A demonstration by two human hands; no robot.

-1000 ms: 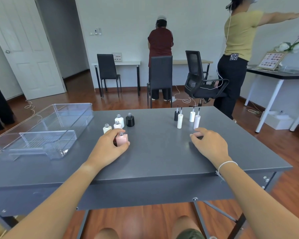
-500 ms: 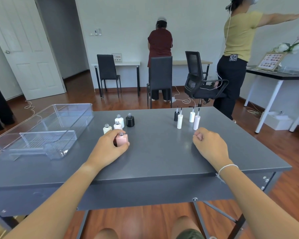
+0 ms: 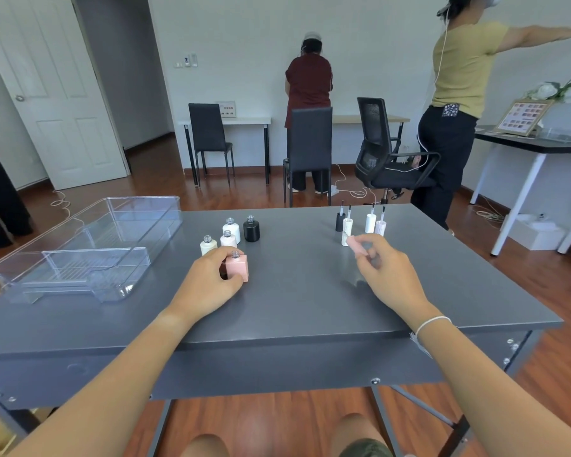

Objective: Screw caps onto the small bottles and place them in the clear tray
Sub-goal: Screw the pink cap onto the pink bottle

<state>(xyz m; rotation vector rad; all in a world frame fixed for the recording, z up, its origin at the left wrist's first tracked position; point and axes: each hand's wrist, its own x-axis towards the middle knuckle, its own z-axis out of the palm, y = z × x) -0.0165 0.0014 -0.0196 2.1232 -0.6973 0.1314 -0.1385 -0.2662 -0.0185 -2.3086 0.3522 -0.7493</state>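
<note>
My left hand grips a square pink bottle that stands uncapped on the grey table. Behind it stand three white bottles and a black bottle, all with open threaded necks. My right hand is raised a little off the table and pinches a pink cap between its fingertips. Just behind that hand stand a black cap and three white brush caps, brushes pointing up. The clear tray lies at the table's left, with a smaller clear insert inside it.
Beyond the table's far edge are two black chairs and an office chair. One person stands at the back desk, facing away. Another person stands close to the table's far right corner with an arm stretched out. A white-legged side table is at the right.
My right hand moved forward from resting on the table to the caps and now holds a pink cap, lifted slightly. My left hand has stayed on the pink bottle.
</note>
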